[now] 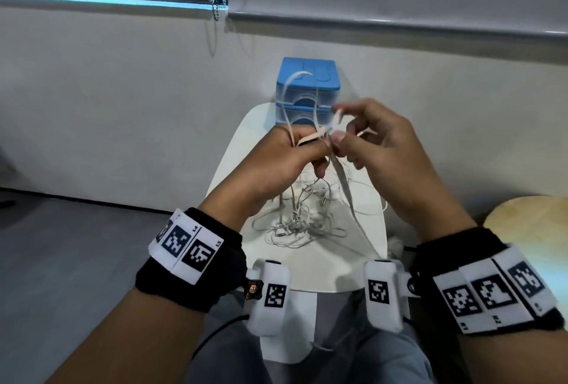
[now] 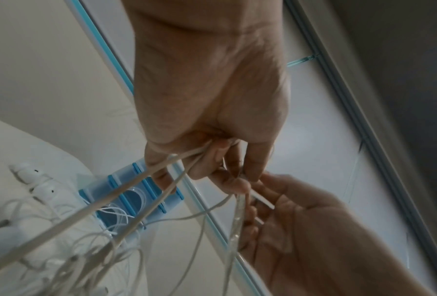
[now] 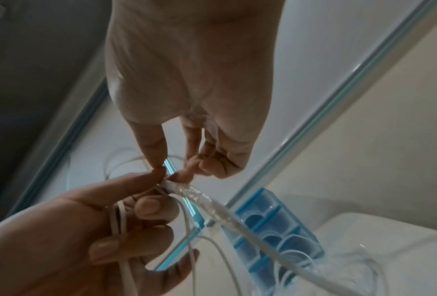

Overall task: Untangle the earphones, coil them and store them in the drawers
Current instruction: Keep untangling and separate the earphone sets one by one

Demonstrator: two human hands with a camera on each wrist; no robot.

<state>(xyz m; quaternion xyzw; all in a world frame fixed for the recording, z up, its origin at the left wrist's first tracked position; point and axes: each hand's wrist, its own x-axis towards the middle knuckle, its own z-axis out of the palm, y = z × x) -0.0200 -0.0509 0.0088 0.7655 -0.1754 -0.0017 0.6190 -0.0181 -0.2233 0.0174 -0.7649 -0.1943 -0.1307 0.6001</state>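
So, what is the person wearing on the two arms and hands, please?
Both hands, left hand and right hand, are bare, with no gloves or rings visible. Each wrist has a black fabric band: the left wristband and the right wristband carry white tiles printed with black square codes. A white camera box with its own code hangs inside each wrist, the left one with a black cable.

No legible text, just markers.
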